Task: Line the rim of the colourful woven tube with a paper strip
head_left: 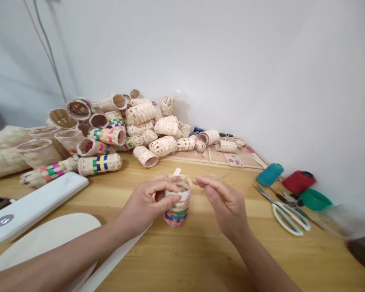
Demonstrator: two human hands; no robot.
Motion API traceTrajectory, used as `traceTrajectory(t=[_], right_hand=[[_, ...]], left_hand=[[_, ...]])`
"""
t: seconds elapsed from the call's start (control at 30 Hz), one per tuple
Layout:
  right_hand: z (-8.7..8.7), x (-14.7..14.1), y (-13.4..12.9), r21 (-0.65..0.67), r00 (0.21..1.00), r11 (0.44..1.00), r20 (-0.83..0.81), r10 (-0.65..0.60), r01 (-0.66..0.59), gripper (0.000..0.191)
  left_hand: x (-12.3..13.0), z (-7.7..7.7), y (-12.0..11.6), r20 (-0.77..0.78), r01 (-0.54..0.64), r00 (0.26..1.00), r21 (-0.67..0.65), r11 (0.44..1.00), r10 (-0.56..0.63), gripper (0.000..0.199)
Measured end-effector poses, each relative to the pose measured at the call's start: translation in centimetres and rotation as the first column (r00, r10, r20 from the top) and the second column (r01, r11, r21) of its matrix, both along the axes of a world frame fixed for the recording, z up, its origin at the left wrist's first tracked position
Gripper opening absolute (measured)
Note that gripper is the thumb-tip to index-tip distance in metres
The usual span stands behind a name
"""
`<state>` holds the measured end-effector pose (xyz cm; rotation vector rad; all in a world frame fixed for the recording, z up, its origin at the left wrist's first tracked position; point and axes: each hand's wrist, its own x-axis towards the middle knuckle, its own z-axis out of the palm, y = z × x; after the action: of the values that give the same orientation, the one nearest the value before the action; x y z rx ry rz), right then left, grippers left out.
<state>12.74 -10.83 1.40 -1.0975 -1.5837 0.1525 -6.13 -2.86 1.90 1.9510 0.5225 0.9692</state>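
A small woven basket (177,214) with green, purple and pink bands stands over the table, its open rim facing up. My left hand (152,198) grips its upper wall between thumb and fingers. A pale strip (177,171) sticks up behind the rim, and a whitish band runs round the top of the basket. Just right of the rim, my right hand (222,202) is held with its fingers stretched out, apart from the thumb; its fingertips come close to the rim, and I cannot tell whether they touch it.
Several woven baskets (140,113) are heaped at the back left. White-handled scissors (284,215), pliers (290,198) and teal (270,174), red (298,182) and green (316,199) thread spools lie at right. A white device (39,207) and a pale round board (57,235) are at left.
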Motion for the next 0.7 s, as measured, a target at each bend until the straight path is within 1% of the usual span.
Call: traceTrajectory(t=[0.07,0.1,0.13,0.17,0.23,0.3,0.37,0.4,0.47,0.53,0.6,0.7], right_hand=[[-0.2,0.1,0.0,-0.022,0.989,0.997,-0.130,-0.071,0.069,0.014],[-0.2,0.1,0.0,-0.033,0.976,0.997,-0.203,-0.073,0.067,0.010],[-0.2,0.1,0.0,-0.044,0.961,0.998,-0.272,-0.055,0.045,0.008],[-0.2,0.0,-0.1,-0.052,0.945,0.999,-0.326,-0.028,0.012,0.010],[0.0,-0.2,-0.2,-0.082,0.934,0.995,-0.356,0.020,-0.053,0.016],[0.2,-0.4,-0.3,-0.117,0.958,0.990,-0.282,0.044,-0.080,0.013],[0.3,-0.4,-0.3,-0.139,0.986,0.988,-0.165,0.037,-0.061,0.008],[0.3,-0.4,-0.2,-0.138,0.995,0.990,-0.102,0.020,-0.034,0.009],[0.1,-0.3,0.2,-0.099,0.999,0.995,0.022,-0.029,0.031,0.010],[-0.3,0.0,0.6,-0.049,0.991,0.996,0.111,-0.070,0.075,0.010],[-0.8,0.2,1.0,-0.037,0.985,0.995,0.149,-0.086,0.092,0.009],[-1.4,0.5,1.3,-0.085,0.982,0.992,0.173,-0.072,0.088,0.012]], left_hand=[[0.0,0.0,0.1,0.041,-0.019,0.999,-0.032,0.999,0.020,0.011],[0.1,0.2,0.2,0.058,-0.024,0.998,-0.041,0.999,0.026,0.011],[0.2,0.4,0.3,0.063,-0.026,0.998,-0.047,0.999,0.029,0.011],[0.3,0.6,0.4,0.058,-0.027,0.998,-0.048,0.998,0.030,0.010],[0.7,1.3,0.6,0.028,-0.033,0.999,-0.033,0.999,0.034,0.009],[1.3,1.8,0.9,0.013,-0.034,0.999,-0.001,0.999,0.034,0.008],[2.1,2.1,1.2,0.025,-0.043,0.999,0.049,0.998,0.042,0.008],[2.4,2.1,1.3,0.031,-0.055,0.998,0.079,0.995,0.053,0.007],[2.9,1.6,1.4,0.032,-0.088,0.996,0.139,0.986,0.084,0.009],[3.1,0.8,1.4,0.037,-0.118,0.993,0.181,0.976,0.113,0.009],[3.1,0.0,1.5,0.045,-0.126,0.992,0.202,0.971,0.119,0.010],[2.8,-0.7,1.6,0.039,-0.130,0.991,0.199,0.971,0.124,0.011]])
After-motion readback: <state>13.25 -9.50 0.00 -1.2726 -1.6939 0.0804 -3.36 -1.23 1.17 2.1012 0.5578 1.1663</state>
